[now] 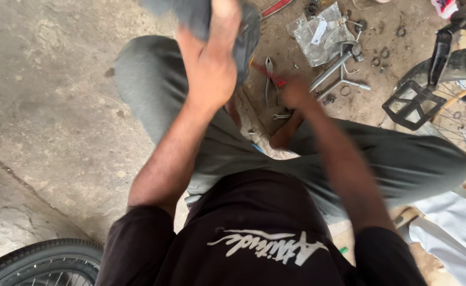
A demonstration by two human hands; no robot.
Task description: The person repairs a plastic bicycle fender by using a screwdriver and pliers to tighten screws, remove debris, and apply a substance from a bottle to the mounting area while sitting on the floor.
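I am crouched over a concrete floor. My left hand [212, 58] is raised and shut on a dark grey cloth [246, 32] that bunches above and beside it. My right hand [296, 92] is blurred, low over the floor beside red-handled pliers [269, 74] and a small wrench [282, 116]. I cannot tell whether it grips anything. A metal bicycle stem part [339, 63] lies just beyond it.
A clear plastic bag of small parts [320, 34], washers and rings lie on the dirty floor ahead. A bicycle with a black pedal [413, 103] and wheel stands at the right. Another tyre [42, 259] shows at bottom left. White cloth [455, 222] lies at lower right.
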